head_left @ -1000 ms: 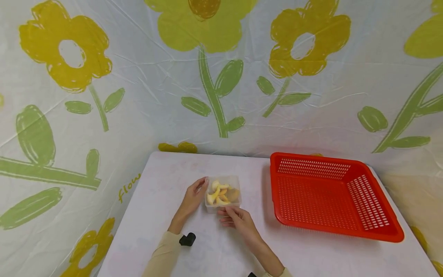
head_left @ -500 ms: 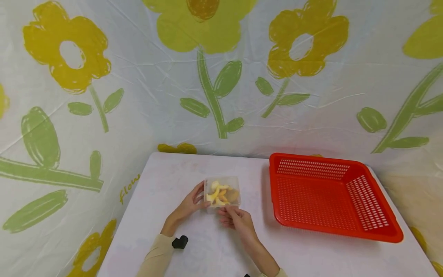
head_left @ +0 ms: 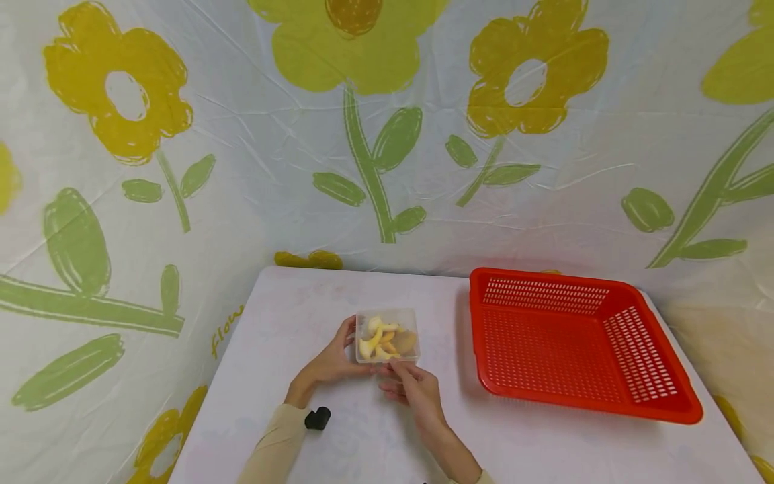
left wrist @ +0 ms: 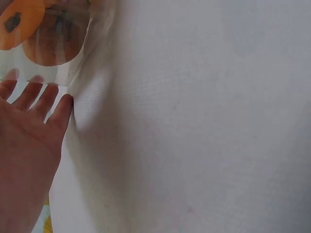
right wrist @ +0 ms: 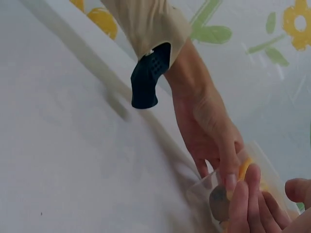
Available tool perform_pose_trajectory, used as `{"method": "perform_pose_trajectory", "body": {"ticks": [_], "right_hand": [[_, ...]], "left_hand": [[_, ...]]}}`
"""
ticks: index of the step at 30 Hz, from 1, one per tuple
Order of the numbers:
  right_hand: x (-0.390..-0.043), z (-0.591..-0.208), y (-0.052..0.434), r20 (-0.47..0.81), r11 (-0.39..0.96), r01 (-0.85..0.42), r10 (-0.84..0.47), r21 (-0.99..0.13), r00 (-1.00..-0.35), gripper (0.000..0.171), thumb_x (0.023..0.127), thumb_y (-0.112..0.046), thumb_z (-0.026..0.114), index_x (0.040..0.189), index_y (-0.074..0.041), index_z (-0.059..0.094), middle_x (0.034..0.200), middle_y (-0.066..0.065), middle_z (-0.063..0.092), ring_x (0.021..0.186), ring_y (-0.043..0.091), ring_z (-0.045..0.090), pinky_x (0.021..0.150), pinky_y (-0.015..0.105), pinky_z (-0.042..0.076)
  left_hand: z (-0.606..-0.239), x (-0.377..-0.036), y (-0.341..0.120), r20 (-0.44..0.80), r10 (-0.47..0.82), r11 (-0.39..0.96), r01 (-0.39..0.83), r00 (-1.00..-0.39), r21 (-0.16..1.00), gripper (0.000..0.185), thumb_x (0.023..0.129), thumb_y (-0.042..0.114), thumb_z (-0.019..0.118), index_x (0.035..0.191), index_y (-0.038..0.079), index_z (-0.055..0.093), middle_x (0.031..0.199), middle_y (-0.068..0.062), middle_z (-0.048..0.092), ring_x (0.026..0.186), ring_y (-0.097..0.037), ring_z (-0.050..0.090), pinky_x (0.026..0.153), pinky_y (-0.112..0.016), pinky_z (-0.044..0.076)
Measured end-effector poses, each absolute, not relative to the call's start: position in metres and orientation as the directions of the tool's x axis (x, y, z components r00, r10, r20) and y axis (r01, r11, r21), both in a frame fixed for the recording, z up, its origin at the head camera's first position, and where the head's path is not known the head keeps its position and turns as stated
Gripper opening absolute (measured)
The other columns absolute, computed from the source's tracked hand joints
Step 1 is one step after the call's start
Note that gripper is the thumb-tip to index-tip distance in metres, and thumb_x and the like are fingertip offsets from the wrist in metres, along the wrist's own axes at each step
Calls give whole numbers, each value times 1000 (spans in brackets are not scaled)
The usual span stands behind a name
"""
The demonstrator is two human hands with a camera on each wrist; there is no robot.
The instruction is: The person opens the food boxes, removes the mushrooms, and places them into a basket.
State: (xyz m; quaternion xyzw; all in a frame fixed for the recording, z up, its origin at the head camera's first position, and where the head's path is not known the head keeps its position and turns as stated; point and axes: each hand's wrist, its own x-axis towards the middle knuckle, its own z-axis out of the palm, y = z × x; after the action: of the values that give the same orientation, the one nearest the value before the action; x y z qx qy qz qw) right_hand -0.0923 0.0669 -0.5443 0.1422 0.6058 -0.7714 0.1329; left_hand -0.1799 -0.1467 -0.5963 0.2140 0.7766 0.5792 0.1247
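Note:
A clear plastic box point(head_left: 404, 316) sits over the left half of the table, with pale yellow and orange pieces point(head_left: 377, 336) inside; their kind is unclear. Its near left corner is held by my left hand point(head_left: 326, 364), fingers along the left side and thumb across the front. My right hand point(head_left: 422, 396) pinches the front edge, thumb uppermost and other fingers below. In the left wrist view, rounded orange pieces point(left wrist: 53, 46) with dark patches show through the box wall. Fingers of my right hand point(right wrist: 257, 208) cover part of the box in the right wrist view.
A large red plastic basket point(head_left: 547, 353) with slotted sides stands to the right on the white table point(head_left: 357, 444). Behind and to the left hangs a flower-printed cloth point(head_left: 254, 134). A black mount point(head_left: 318, 418) sits at my left wrist.
My left hand has slid from the box's upper left side to its near left corner, the thumb now along the front. My right hand stays at the front edge. The basket has not moved.

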Motion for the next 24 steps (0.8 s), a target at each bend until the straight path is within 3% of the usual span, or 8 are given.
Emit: {"method": "perform_pose_trajectory", "body": {"ticks": [7, 12, 19, 24], "right_hand": [[-92, -543, 61, -414, -301, 383, 43, -873, -909, 43, 96, -34, 74, 114, 4, 72, 104, 15, 77, 76, 15, 76, 71, 26, 61], [-94, -546, 55, -379, -333, 328, 98, -884, -920, 37, 96, -25, 74, 108, 10, 73, 94, 14, 78, 83, 20, 77, 77, 29, 61], [-98, -546, 51, -319, -300, 261, 164, -918, -933, 30, 94, -14, 75, 105, 13, 74, 88, 17, 77, 80, 22, 77, 76, 32, 61], [-100, -544, 51, -312, -295, 253, 173, -921, -934, 28, 93, -11, 75, 104, 14, 74, 86, 19, 76, 78, 22, 77, 75, 33, 62]], "left_hand": [[-594, -182, -146, 71, 486, 252, 217, -871, 943, 106, 76, 21, 93, 156, 10, 25, 154, -11, 40, 145, -27, 35, 118, -55, 30], [-595, -184, -147, 116, 486, 242, 261, -866, 935, 105, 74, 19, 94, 154, 6, 28, 150, -12, 45, 142, -28, 41, 115, -55, 35], [-592, -184, -147, 131, 468, 238, 267, -874, 934, 105, 71, 10, 95, 153, 5, 31, 148, -13, 46, 140, -32, 42, 114, -59, 36], [-579, -181, -144, 123, 468, 224, 252, -875, 941, 104, 71, 1, 93, 153, -4, 29, 147, -20, 45, 140, -38, 41, 114, -60, 34]]}}
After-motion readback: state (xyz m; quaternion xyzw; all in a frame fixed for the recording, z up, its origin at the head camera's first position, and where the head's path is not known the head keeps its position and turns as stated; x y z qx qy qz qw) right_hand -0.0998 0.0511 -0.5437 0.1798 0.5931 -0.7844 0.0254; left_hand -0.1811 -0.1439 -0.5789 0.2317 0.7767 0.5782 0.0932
